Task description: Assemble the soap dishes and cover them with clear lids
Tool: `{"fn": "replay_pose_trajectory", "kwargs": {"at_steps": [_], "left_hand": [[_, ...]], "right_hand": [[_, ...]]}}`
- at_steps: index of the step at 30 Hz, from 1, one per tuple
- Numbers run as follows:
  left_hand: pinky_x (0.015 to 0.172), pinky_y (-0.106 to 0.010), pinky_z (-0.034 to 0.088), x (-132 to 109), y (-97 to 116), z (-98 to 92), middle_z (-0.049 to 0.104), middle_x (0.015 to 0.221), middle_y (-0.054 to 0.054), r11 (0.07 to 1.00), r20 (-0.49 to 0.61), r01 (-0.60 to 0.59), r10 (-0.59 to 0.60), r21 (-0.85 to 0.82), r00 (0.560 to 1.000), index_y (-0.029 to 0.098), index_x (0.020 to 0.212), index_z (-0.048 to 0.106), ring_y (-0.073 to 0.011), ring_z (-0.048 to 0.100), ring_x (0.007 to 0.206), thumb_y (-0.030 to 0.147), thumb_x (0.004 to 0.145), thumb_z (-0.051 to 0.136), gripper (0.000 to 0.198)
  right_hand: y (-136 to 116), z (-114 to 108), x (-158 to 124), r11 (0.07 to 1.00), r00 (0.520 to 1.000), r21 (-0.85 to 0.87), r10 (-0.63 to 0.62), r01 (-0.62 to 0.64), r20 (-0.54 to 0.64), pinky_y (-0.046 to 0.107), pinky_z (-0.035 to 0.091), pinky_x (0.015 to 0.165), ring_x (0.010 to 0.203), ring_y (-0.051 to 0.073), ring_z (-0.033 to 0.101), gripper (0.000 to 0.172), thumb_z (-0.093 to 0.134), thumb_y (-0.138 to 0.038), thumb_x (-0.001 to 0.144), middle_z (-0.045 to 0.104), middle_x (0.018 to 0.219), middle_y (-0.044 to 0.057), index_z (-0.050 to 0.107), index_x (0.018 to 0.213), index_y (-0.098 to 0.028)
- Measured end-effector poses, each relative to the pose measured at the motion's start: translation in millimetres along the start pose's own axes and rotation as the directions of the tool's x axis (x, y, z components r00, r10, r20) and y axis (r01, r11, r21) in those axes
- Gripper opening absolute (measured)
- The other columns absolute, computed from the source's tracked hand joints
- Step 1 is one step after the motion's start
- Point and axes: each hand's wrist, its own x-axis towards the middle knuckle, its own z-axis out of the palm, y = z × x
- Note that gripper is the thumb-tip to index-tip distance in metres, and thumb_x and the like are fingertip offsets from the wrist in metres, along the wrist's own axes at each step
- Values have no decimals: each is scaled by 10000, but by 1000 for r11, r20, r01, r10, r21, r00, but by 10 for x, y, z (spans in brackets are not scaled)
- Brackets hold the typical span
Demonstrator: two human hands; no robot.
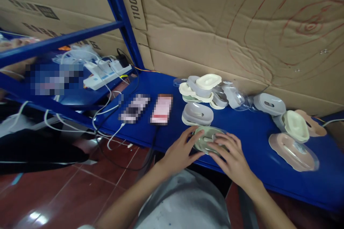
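Between my hands, over the table's front edge, is a green oval soap dish [206, 139] with what looks like a transparent cover. My left hand [185, 146] grips its left side, thumb and fingers around the rim. On the right side, my right hand [228, 152] holds it with the fingers bent over the top. Part of the dish is hidden under the fingers. Just behind it sits a grey soap dish [198, 112] on a cream piece. A pink soap dish [292, 152] with a transparent cover lies farther right.
A pile of cream and grey dishes [208, 81] lies against the cardboard wall [193, 18]. More grey [269, 103] and cream dishes [296, 126] are at the right. Two phones, one pinkish [162, 109], lie left on the blue table [242, 150]. Cables trail toward a power strip [98, 78].
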Motion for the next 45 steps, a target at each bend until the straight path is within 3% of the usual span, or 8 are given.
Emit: {"fn": "replay_pose_trajectory", "kwargs": {"at_steps": [4,9,15,22,30,36,42,45], "left_hand": [[1134,-504,566,1,-18,-5,424,1632,-162,1000,21,-9,9,-10,1000,317,1638,322,-328,505,1488,353,1002,718,750],[1173,-518,531,30,-22,-17,451,1641,-148,996,25,12,-10,-91,1000,322,1596,406,-316,506,1501,434,970,752,723],[1184,-529,515,54,-40,-60,492,1635,-135,983,27,43,-38,-180,999,332,1572,453,-301,532,1490,366,971,763,677],[1192,-517,505,73,-80,-66,572,1567,-135,976,24,67,-63,-205,998,292,1519,516,-289,564,1462,382,933,808,661],[1181,-534,515,53,-99,-28,536,1601,-126,979,41,34,-26,-203,999,332,1533,505,-293,556,1470,385,934,806,673],[1182,-517,519,41,-59,-10,504,1626,-116,988,103,41,-25,-151,994,346,1564,464,-284,541,1480,418,969,756,667],[1201,-495,504,82,12,-97,500,1606,-129,1000,-5,-17,17,-5,1000,294,1564,449,-274,507,1491,331,1050,636,548],[1220,-561,462,209,-31,-130,452,1637,-164,984,-110,35,-16,177,994,244,1544,485,-343,437,1534,288,1050,608,511]], "right_hand": [[-67,80,50,998,995,30,-53,51,88,614,392,1266,1451,308,555,434,639,-241,1033,713,1222,76,602,1462,-296],[43,92,-18,998,989,11,-61,60,133,591,423,1264,1468,296,542,580,622,-276,1044,619,1504,103,462,1602,-300],[130,79,-82,995,980,-95,6,13,197,678,429,1209,1614,362,289,597,623,-361,1046,470,1663,80,445,1616,-361],[188,47,-34,983,970,-150,-70,107,233,606,516,1147,1576,349,379,555,618,-328,1049,502,1643,73,487,1588,-329],[149,143,-168,981,983,-174,-56,87,175,671,436,1211,1577,362,375,656,717,-318,990,513,1633,67,473,1596,-377],[192,122,-269,979,987,-186,-55,83,153,621,464,1188,1579,355,373,628,677,-356,1016,516,1631,76,458,1604,-356],[613,-153,-466,942,991,-321,120,-95,61,721,332,1202,1508,387,478,646,609,-329,1048,553,1598,91,375,1648,-389],[801,-285,-510,897,980,-399,197,-189,-21,782,251,1200,1503,415,475,645,570,-261,1048,563,1589,77,380,1641,-430]]}}
